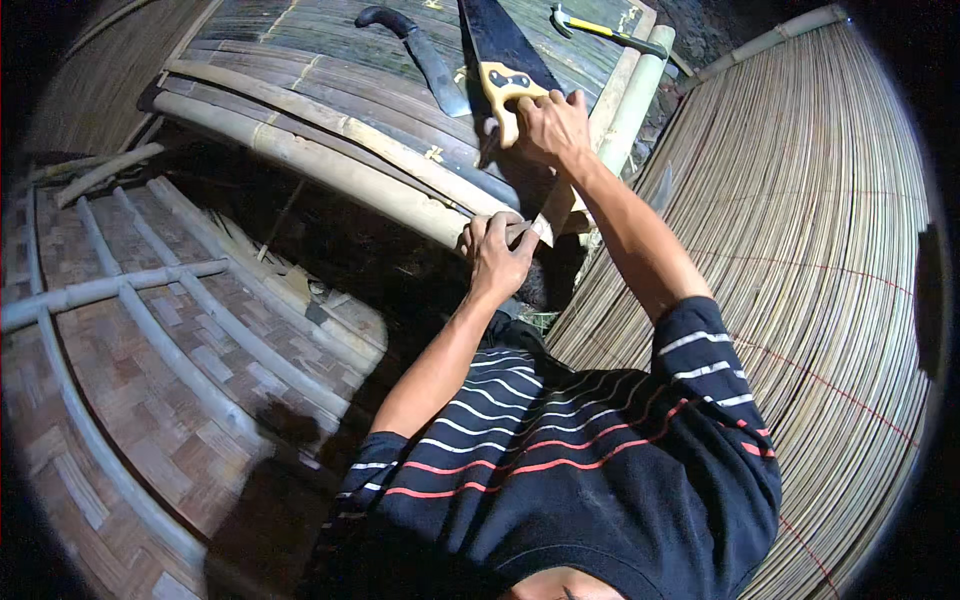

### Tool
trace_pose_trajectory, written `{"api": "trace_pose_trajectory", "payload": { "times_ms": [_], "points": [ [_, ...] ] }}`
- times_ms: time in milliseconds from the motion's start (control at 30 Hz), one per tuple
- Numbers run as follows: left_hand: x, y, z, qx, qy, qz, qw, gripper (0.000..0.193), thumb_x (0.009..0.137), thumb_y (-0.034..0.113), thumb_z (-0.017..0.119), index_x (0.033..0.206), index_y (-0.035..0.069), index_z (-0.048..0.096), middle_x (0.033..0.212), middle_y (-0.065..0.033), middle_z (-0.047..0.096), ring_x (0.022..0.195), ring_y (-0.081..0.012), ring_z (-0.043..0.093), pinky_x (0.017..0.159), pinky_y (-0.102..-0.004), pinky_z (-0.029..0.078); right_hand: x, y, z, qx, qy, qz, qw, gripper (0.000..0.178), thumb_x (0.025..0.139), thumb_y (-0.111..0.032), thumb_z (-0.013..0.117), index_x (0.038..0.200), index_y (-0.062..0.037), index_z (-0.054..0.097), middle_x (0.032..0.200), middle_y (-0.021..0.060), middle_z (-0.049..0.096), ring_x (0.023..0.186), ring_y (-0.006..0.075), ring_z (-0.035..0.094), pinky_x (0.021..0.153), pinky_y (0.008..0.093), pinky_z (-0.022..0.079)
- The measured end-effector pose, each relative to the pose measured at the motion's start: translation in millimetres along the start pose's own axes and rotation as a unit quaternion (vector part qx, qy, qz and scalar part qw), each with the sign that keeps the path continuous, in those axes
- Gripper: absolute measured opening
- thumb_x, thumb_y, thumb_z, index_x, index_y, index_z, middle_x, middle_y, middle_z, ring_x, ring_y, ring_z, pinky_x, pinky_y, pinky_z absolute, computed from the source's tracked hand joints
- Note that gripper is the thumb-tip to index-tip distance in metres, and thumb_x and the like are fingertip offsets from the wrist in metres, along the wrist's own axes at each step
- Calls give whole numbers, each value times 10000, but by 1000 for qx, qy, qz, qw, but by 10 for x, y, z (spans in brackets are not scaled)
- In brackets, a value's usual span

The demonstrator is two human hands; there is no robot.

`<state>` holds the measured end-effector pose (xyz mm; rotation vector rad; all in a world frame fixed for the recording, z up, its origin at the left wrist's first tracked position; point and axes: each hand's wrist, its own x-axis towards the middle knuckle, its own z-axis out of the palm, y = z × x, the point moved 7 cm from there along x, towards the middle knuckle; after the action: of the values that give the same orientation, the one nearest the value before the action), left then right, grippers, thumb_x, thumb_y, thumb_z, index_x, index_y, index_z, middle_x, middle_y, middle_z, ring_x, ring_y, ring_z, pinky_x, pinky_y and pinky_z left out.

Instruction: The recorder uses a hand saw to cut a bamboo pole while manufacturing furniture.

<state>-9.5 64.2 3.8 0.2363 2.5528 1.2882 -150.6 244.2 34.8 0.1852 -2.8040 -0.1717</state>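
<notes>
My right hand is closed on the yellow and black handle of a handsaw, whose dark blade runs away from me over a slatted bamboo platform. My left hand grips the near end of a long bamboo pole that lies slantwise along the platform's edge. A short flat bamboo piece slants between the two hands, its lower tip at my left fingertips.
A big knife with a black handle and a hammer with a yellow handle lie on the platform. A mat of thin bamboo rods spreads to the right. A woven bamboo panel with a pole frame lies at the left.
</notes>
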Motion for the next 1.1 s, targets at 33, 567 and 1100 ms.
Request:
{"api": "trace_pose_trajectory", "payload": {
  "times_ms": [33,567,1100],
  "points": [
    [-21,-33,-23,0,-4,-4,1000,448,905,475,748,1164,112,702,1219,-203,580,1211,-385,509,1079,-525,358,6,-73,-267,52,41,-5,998,178,883,-237,669,1054,-196,697,834,56,720,861,230,667,836,472,412],
    [98,158,-243,-67,-18,13,998,328,928,351,760,920,24,741,841,-163,730,762,-295,696,734,-397,535,-3365,-873,-2363,521,195,544,628,634,1008,-563,541,1038,60,651,763,72,650,584,126,586,511,268,452],
    [223,-193,-11,-164,-102,-152,969,213,837,208,855,944,59,746,715,24,631,661,-97,550,626,-286,452,-3760,-1175,-2397,478,141,437,749,271,940,-200,616,902,50,713,621,71,584,515,168,551,501,336,420]
  ]
}}
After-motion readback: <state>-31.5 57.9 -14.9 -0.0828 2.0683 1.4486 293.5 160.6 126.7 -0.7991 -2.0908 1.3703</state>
